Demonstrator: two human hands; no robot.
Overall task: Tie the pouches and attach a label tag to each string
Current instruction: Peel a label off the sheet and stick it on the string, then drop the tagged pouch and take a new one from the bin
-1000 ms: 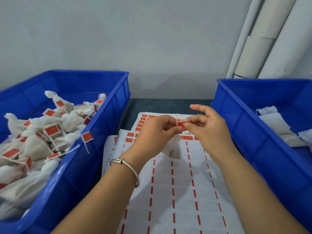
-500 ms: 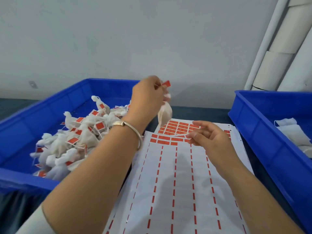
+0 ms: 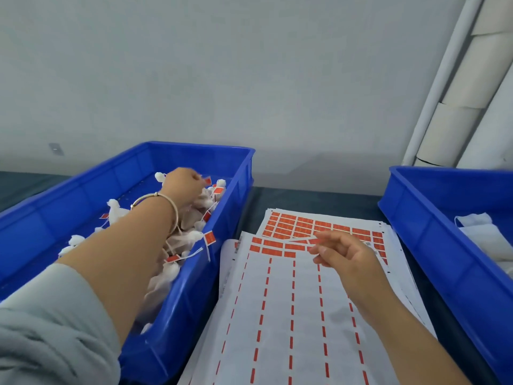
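The tagged pouch sits over the pile in the left bin, pinched by the curled left hand. The right hand hovers over the label sheet with loosely curled fingers, apparently holding nothing. Loose strings near the bin's right rim could snag the withdrawing wrist. There is open room above the sheet; the right bin walls that side.

left arm: extended forward and to the left, forearm bare, sleeve pushed up to the elbow | left hand: knuckles up, fingers curled downward, contents not visible | right arm: bare, angled forward | right hand: raised, fingers loosely bent, fingertips pointing left
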